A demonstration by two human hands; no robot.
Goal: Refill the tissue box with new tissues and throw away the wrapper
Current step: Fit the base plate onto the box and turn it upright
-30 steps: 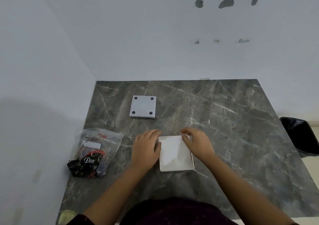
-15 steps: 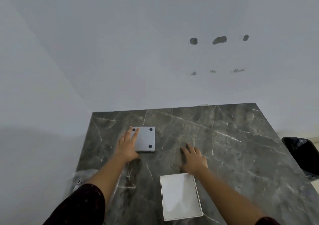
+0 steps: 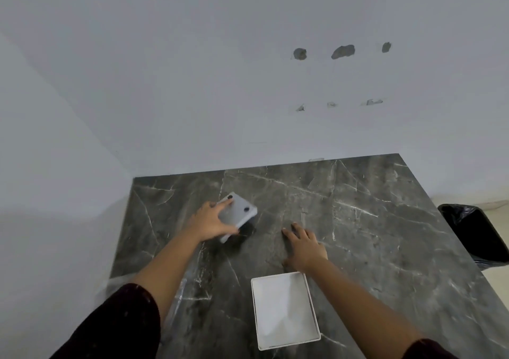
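A dark marble worktop point(image 3: 358, 234) fills the lower frame, set into a corner of white walls. The left hand point(image 3: 209, 222) grips a grey square lid point(image 3: 237, 212) with black round feet, tilted up off the worktop toward its far left part. The right hand point(image 3: 304, 244) lies flat, palm down, near the middle of the worktop. Just beside that wrist, toward the near edge, sits an open white tissue box point(image 3: 285, 309) with white tissues inside. A black-lined bin point(image 3: 476, 237) stands past the right edge.
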